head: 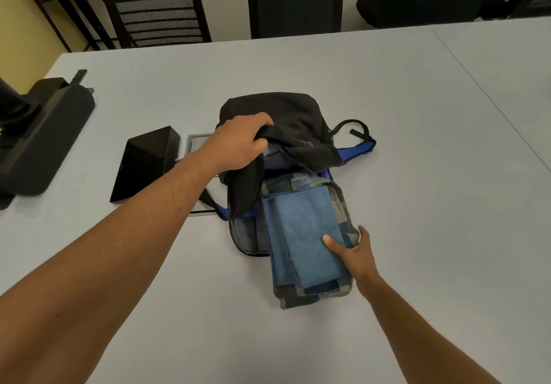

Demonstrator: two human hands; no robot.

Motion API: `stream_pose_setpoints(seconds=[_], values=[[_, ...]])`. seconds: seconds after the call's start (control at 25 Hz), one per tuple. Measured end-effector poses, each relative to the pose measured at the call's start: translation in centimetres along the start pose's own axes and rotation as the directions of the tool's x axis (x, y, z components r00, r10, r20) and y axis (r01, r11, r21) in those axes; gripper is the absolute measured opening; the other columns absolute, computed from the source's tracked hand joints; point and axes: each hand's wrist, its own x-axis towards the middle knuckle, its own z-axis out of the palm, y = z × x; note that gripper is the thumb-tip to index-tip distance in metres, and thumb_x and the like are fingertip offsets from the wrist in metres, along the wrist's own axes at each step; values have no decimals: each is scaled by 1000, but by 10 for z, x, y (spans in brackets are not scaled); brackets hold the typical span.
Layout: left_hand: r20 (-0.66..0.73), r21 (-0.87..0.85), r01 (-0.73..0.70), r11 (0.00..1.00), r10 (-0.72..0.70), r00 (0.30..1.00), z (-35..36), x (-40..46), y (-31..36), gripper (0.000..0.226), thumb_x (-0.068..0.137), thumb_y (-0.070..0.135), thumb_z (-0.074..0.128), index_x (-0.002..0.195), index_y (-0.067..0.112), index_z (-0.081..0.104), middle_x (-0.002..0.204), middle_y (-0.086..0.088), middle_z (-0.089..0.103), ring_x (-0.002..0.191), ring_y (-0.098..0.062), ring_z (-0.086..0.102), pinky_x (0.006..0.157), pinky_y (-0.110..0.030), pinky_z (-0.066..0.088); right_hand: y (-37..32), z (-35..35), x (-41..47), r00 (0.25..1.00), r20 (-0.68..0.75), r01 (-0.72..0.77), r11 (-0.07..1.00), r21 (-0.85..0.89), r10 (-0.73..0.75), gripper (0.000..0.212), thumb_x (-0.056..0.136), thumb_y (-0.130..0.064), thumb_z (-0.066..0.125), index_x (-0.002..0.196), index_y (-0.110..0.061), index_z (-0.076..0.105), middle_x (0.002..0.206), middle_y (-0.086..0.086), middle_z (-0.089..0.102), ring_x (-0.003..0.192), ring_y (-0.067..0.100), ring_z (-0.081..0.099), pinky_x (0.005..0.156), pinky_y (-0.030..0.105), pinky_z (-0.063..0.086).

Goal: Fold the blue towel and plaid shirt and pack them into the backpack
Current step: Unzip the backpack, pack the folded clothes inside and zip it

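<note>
1. The left hand grips the black upper flap of the backpack, fingers curled over its edge and holding the opening up; blue lining shows just under the knuckles.
2. The right hand pinches the near right corner of the folded stack: the thumb lies on top of the blue towel, and the fingers wrap the side of the plaid shirt beneath it.
3. The towel lies folded on the folded shirt. The far end of the stack, away from the right hand's hold, sits at or just inside the mouth of the backpack; the near end lies out on the table.
4. Edges: the shirt's near hem juts past the towel toward the person, and a strip of plaid shows along the right side by the fingers. The towel's layers are stepped on the side away from the right hand.
5. Room: bare tabletop lies right of and nearer than the right hand. Just beyond the left wrist stands a black wedge-shaped device, beside a panel set into the table.
6. A larger dark object sits further out past the left forearm, cut off by the frame edge. Chairs stand beyond the table's far edge.
7. Hard to tell: how deep the stack reaches inside the bag, since the flap covers it. The right fingers under the shirt are hidden.
</note>
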Motion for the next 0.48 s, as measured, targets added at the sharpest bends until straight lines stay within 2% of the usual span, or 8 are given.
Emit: stream_pose_setpoints(seconds=[0.08,0.16,0.2,0.28,0.4,0.48], values=[[0,-6,26,1000,-26,1000,2,-5,-2,24,93,17,50,116,21,53,99,0,61,85,-22,57,75,-39,49,13,4,-14,982,-163,-78,988,135,100,132,51,-66,86,154,-32,11,143,8,45,128,30,49,104,49,45],[-2,-7,34,999,-34,999,4,-8,-1,24,94,17,50,118,21,52,100,0,60,85,-20,56,73,-33,44,21,13,-32,934,-241,-164,917,363,263,129,56,-63,84,155,-27,10,152,10,37,134,31,42,108,53,39],[0,-6,36,999,-36,999,5,-9,-1,24,94,17,50,118,21,52,101,0,60,85,-20,56,72,-31,41,24,20,-41,917,-221,-205,867,455,332,126,58,-61,84,154,-25,11,152,9,36,135,32,41,108,56,38],[4,-7,42,999,-42,999,5,-9,0,24,95,18,50,118,21,52,101,0,59,86,-20,56,72,-31,42,27,36,-54,907,-155,-258,805,535,393,115,62,-51,86,151,-19,20,145,8,43,128,31,46,101,60,42],[1,9,40,999,-40,999,4,-8,4,23,95,19,50,117,23,51,102,1,60,86,-21,57,75,-36,48,22,47,-54,935,-68,-250,782,571,348,92,58,-32,91,135,-14,44,128,7,59,111,28,57,78,47,54],[2,16,29,999,-29,1000,2,-7,5,22,95,19,50,117,22,51,100,2,59,85,-20,57,73,-34,46,18,45,-51,952,-21,-236,773,589,306,77,60,-23,89,128,-15,54,120,7,64,106,28,61,72,44,56]])
